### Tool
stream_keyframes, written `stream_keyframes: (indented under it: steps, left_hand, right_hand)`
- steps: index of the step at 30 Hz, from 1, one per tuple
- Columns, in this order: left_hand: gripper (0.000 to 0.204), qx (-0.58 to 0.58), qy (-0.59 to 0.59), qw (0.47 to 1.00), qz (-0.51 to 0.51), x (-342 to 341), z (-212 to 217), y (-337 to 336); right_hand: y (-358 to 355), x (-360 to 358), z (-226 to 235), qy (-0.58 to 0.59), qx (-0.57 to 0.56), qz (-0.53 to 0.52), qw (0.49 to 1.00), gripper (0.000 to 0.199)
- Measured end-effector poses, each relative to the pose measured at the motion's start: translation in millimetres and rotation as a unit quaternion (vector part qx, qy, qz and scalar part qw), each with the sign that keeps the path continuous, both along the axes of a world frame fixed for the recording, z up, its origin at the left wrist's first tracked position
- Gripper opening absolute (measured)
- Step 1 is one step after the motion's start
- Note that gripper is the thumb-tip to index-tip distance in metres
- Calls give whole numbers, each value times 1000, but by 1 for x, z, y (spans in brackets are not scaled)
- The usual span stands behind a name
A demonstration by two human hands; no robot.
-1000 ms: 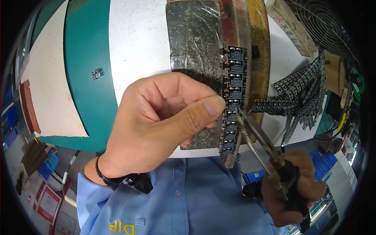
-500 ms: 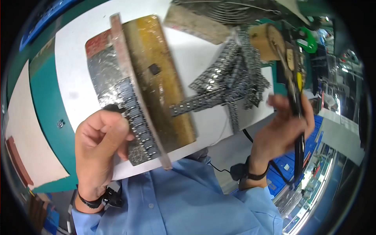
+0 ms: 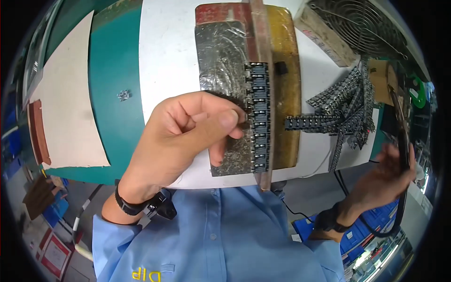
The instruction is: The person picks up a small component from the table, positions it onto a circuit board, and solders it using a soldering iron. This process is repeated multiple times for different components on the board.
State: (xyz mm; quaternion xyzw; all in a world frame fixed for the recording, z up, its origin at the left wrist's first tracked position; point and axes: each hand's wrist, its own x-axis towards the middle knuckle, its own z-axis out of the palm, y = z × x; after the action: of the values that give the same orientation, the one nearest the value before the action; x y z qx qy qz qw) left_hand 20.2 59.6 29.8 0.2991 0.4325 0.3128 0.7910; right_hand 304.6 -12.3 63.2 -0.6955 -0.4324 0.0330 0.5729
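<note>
A strip of small dark circuit boards (image 3: 260, 136) lies lengthwise on a worn metal plate (image 3: 221, 51), along a reddish-brown bar (image 3: 258, 37). My left hand (image 3: 188, 131) is closed, thumb and forefinger pinched at the strip's left edge. Off to the right, my right hand (image 3: 387, 176) curls round the black handle of what looks like a soldering iron (image 3: 399, 120). The iron's metal end points away from me, beside a brown roll (image 3: 379, 80). Between the hands lies a heap of similar board strips (image 3: 352, 105), one reaching over the plate's yellowed side.
A round wire fan grille (image 3: 361, 23) stands at the back right, behind a beige block (image 3: 324, 37). A small dark block (image 3: 281, 68) sits on the plate. On the green mat (image 3: 115, 56) at left are a pale board (image 3: 70, 98) and a small shiny clump (image 3: 123, 95).
My view has turned and shifted left, so the plate and heap appear farther right and straighter. The left hand stays at the strip's edge; the right hand still has the iron.
</note>
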Motion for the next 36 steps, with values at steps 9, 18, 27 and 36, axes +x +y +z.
stream_keyframes:
  steps: [9, 18, 27, 36]
  left_hand:
    - [16, -2, -11, 1000, -10, -13, -20, 4]
    - [15, -8, 20, 1000, -17, -7, -20, 6]
    - [14, -19, 22, 1000, -8, -6, -19, 9]
    - [15, -29, 27, 999, -16, -7, -21, 13]
  right_hand:
    - [-13, -65, -5, 113, -13, 259, 959, 52]
    - [-5, -83, -32, 62, 31, 395, 916, 51]
    - [8, -88, -47, 89, 76, 431, 895, 45]
    - [-3, -74, -43, 70, 65, 419, 903, 43]
